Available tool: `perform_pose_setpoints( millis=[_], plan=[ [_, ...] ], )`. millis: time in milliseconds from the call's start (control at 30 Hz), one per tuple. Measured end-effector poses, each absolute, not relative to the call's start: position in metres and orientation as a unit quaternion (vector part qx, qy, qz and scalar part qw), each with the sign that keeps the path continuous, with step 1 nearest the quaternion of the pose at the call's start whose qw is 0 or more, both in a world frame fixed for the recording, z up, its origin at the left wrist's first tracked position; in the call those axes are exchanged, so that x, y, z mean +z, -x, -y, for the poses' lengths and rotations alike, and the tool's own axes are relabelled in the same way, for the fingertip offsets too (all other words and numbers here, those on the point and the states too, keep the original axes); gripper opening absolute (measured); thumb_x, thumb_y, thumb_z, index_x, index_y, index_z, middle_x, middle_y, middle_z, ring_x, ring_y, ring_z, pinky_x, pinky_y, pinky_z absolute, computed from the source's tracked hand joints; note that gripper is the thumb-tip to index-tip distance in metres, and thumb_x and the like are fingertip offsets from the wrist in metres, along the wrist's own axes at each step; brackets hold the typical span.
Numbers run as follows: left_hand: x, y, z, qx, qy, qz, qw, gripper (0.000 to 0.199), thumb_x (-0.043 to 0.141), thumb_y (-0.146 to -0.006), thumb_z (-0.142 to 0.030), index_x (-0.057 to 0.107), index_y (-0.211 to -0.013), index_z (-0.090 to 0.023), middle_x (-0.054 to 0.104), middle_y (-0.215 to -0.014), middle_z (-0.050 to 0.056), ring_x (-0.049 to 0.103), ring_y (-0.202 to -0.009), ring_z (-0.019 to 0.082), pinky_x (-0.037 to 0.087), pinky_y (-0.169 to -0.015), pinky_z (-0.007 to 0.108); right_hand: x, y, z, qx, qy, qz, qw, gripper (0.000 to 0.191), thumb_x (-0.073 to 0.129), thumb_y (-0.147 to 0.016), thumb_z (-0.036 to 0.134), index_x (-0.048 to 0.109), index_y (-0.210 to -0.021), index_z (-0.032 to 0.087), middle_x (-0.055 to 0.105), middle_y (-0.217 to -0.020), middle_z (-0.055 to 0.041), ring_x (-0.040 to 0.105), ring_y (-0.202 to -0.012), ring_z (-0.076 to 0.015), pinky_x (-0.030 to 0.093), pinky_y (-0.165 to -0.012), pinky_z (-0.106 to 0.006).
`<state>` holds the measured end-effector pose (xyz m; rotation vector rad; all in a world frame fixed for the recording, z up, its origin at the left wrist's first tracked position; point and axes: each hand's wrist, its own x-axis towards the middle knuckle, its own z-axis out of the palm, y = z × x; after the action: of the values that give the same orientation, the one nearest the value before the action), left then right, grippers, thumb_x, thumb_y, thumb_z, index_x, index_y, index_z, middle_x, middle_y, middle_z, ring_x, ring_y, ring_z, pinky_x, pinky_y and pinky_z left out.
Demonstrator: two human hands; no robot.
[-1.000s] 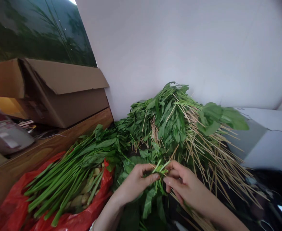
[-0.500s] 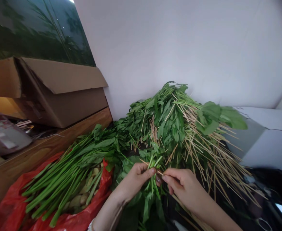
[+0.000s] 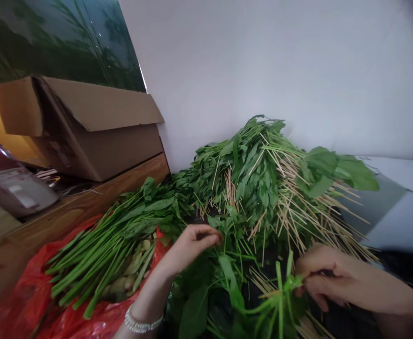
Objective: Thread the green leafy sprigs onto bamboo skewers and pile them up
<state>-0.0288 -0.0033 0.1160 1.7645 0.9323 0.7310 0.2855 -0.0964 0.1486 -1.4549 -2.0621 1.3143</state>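
Note:
My right hand (image 3: 328, 278) is at the lower right, fingers closed on a bunch of leafy greens (image 3: 280, 296). The cut stems of this bunch stick upward, and a thin wooden skewer seems to cross it. My left hand (image 3: 200, 241), with a beaded bracelet at the wrist, hovers over loose green leaves (image 3: 227, 273) in the middle. Its thumb and fingertips come together; whatever is between them is too small to make out. Behind both hands rises a heap of skewered greens (image 3: 256, 174), its bare wooden skewers (image 3: 305, 212) pointing to the right.
Long-stemmed greens (image 3: 100, 259) lie over a red plastic bag (image 3: 37, 278) at left. An open cardboard box (image 3: 111, 146) stands on a wooden ledge (image 3: 129, 176), near a clear container (image 3: 19, 188). A white wall (image 3: 280, 61) closes the back; a white box (image 3: 397, 212) is at right.
My hands have come apart. The right hand has moved right and toward me with the bunch; the left has drawn slightly left and up. The view has shifted a little.

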Motion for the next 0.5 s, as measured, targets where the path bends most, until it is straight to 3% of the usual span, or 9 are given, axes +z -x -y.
perform_pose_setpoints(
  millis=[67, 167, 300, 400, 500],
  plan=[
    [0.1, 0.025, 0.001, 0.243, -0.79, -0.405, 0.39, 0.015, 0.063, -0.08, -0.025, 0.074, -0.088, -0.017, 0.071, -0.088, 0.005, 0.062, -0.084, 0.02, 0.045, -0.079, 0.029, 0.147, -0.288, 0.095, 0.456, 0.494, 0.728, 0.136, 0.02, 0.062, -0.081, 0.033, 0.071, -0.066, 0.022, 0.063, -0.06, 0.0007, 0.052, -0.047, -0.0088, 0.041, -0.046, -0.018],
    [0.083, 0.018, 0.005, 0.157, -0.863, -0.399, 0.267, 0.022, 0.063, -0.076, -0.015, 0.074, -0.093, -0.023, 0.069, -0.098, 0.003, 0.056, -0.096, 0.021, 0.04, -0.087, 0.031, 0.145, -0.288, 0.094, 0.459, 0.484, 0.732, 0.14, 0.019, 0.064, -0.08, 0.033, 0.071, -0.066, 0.022, 0.063, -0.061, 0.0008, 0.052, -0.047, -0.0084, 0.042, -0.047, -0.018],
    [0.075, 0.01, 0.011, 0.088, -0.905, -0.351, 0.224, 0.016, 0.069, -0.073, -0.017, 0.075, -0.086, -0.025, 0.067, -0.1, 0.003, 0.052, -0.1, 0.022, 0.038, -0.088, 0.032, 0.144, -0.287, 0.093, 0.469, 0.494, 0.717, 0.148, 0.018, 0.065, -0.079, 0.031, 0.07, -0.065, 0.021, 0.064, -0.059, 0.001, 0.053, -0.047, -0.009, 0.042, -0.045, -0.017],
    [0.076, 0.011, 0.006, 0.13, -0.903, -0.339, 0.232, 0.005, 0.073, -0.073, -0.025, 0.075, -0.077, -0.024, 0.068, -0.097, 0.003, 0.053, -0.098, 0.021, 0.039, -0.086, 0.03, 0.143, -0.286, 0.092, 0.473, 0.512, 0.703, 0.139, 0.015, 0.064, -0.079, 0.031, 0.072, -0.07, 0.022, 0.065, -0.059, 0.0011, 0.054, -0.047, -0.0097, 0.041, -0.044, -0.017],
    [0.087, 0.017, -0.004, 0.238, -0.862, -0.37, 0.251, 0.008, 0.069, -0.077, -0.027, 0.076, -0.08, -0.024, 0.07, -0.091, 0.004, 0.057, -0.091, 0.021, 0.04, -0.085, 0.031, 0.143, -0.281, 0.095, 0.489, 0.506, 0.696, 0.145, 0.015, 0.063, -0.08, 0.032, 0.073, -0.076, 0.022, 0.064, -0.058, 0.0001, 0.052, -0.045, -0.0092, 0.039, -0.042, -0.018]
  ],
)
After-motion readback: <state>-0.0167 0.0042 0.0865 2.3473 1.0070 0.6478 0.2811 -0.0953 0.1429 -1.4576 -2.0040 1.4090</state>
